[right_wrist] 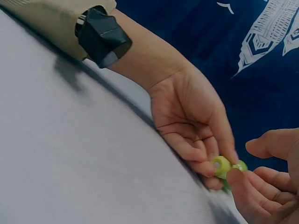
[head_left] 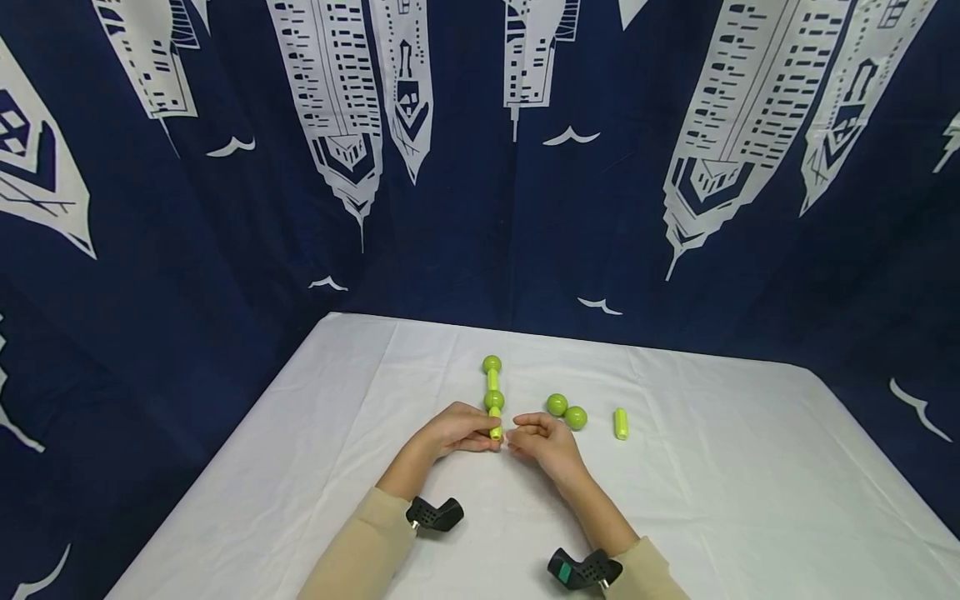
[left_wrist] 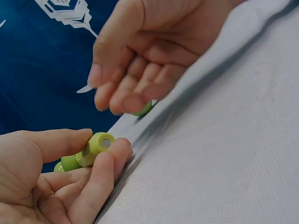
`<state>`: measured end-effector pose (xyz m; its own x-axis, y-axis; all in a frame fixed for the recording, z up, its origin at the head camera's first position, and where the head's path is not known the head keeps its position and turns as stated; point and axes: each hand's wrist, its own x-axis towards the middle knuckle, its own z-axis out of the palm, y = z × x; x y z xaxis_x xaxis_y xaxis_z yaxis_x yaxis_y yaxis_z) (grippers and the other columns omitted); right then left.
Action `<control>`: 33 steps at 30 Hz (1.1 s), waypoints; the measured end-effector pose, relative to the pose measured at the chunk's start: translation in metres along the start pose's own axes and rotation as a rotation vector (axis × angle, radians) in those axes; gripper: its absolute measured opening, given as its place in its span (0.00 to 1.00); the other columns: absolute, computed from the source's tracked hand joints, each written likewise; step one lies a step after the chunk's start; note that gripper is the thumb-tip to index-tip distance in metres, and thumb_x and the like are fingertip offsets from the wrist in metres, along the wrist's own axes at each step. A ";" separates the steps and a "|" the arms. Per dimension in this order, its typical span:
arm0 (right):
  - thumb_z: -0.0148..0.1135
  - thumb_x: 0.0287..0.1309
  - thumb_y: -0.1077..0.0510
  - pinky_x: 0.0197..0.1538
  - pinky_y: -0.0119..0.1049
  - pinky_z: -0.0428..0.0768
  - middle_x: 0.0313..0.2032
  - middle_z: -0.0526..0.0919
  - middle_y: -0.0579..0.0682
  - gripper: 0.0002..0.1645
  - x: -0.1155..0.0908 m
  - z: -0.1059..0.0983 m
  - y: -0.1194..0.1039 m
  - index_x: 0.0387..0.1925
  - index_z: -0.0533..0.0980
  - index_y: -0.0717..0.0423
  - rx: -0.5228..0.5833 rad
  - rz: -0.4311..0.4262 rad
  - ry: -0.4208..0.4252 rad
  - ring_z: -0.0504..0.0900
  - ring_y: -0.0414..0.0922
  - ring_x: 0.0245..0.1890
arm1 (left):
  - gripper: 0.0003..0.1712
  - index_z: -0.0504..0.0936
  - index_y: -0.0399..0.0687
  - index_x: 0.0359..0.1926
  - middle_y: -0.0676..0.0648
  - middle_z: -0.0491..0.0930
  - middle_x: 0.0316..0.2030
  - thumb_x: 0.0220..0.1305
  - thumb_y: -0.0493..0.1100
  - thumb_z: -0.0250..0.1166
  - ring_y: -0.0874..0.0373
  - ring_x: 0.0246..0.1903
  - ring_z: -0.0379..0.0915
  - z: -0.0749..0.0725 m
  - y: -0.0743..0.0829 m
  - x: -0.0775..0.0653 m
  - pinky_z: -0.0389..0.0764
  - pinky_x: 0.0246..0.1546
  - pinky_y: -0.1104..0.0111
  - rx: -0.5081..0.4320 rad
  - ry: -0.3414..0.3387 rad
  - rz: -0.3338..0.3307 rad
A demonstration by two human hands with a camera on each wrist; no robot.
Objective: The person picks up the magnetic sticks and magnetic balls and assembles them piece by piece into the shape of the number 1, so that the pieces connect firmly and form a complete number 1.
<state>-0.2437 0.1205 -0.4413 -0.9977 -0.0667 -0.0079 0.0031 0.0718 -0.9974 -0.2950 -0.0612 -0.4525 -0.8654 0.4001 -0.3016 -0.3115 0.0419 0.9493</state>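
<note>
My left hand [head_left: 461,428] pinches a yellow-green magnetic rod [head_left: 496,432] between thumb and fingers. That rod is the near end of a straight chain: a green ball [head_left: 493,400] joins it to a second rod [head_left: 492,381], capped by another ball [head_left: 492,363]. In the left wrist view a silvery disc shows in the held rod's [left_wrist: 99,143] free end. My right hand [head_left: 550,443] hovers just to the right of that end, fingers loosely bent, thumb apart, nothing visible between them. The left fingers hide part of the held rod.
Two loose green balls, one [head_left: 557,405] behind the other [head_left: 576,417], lie just beyond my right hand. Farther right a single loose rod [head_left: 621,423] lies on the white tablecloth [head_left: 750,467]. A dark blue printed curtain [head_left: 465,250] hangs behind the table.
</note>
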 end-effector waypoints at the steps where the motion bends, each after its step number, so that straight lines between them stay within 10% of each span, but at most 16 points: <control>1: 0.65 0.54 0.68 0.34 0.30 0.84 0.32 0.83 0.54 0.20 0.001 -0.002 -0.002 0.48 0.74 0.75 -0.023 -0.008 0.010 0.83 0.43 0.30 | 0.13 0.80 0.26 0.41 0.44 0.84 0.26 0.67 0.38 0.62 0.60 0.27 0.82 0.000 0.000 0.000 0.83 0.31 0.77 -0.002 -0.001 0.001; 13: 0.67 0.57 0.65 0.39 0.23 0.78 0.39 0.81 0.56 0.20 0.008 -0.045 -0.023 0.51 0.75 0.69 -0.180 -0.154 0.177 0.80 0.39 0.37 | 0.14 0.79 0.25 0.42 0.44 0.83 0.26 0.68 0.37 0.62 0.61 0.26 0.82 0.000 -0.001 0.001 0.83 0.30 0.78 0.000 -0.014 0.001; 21: 0.69 0.56 0.59 0.63 0.50 0.69 0.56 0.76 0.63 0.31 0.018 -0.056 -0.007 0.60 0.71 0.66 -0.485 -0.286 0.208 0.72 0.57 0.59 | 0.14 0.79 0.24 0.42 0.43 0.84 0.26 0.68 0.37 0.62 0.61 0.27 0.83 -0.001 -0.002 0.001 0.83 0.31 0.78 -0.002 -0.015 0.008; 26: 0.72 0.52 0.57 0.65 0.58 0.63 0.57 0.75 0.64 0.34 0.028 -0.058 0.011 0.58 0.73 0.66 -0.734 -0.457 0.260 0.68 0.61 0.62 | 0.14 0.80 0.25 0.42 0.43 0.84 0.26 0.68 0.37 0.62 0.60 0.27 0.83 0.001 -0.003 0.001 0.83 0.31 0.77 0.004 -0.014 0.008; 33: 0.72 0.50 0.56 0.65 0.60 0.60 0.55 0.76 0.64 0.34 0.034 -0.054 0.020 0.57 0.73 0.66 -0.863 -0.482 0.284 0.68 0.61 0.61 | 0.14 0.79 0.25 0.41 0.44 0.83 0.26 0.68 0.37 0.61 0.61 0.27 0.82 -0.001 -0.005 0.001 0.83 0.31 0.77 0.026 -0.019 0.022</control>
<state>-0.2809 0.1734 -0.4575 -0.8595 -0.0480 0.5089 -0.3396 0.7978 -0.4983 -0.2952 -0.0621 -0.4578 -0.8644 0.4181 -0.2794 -0.2823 0.0564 0.9577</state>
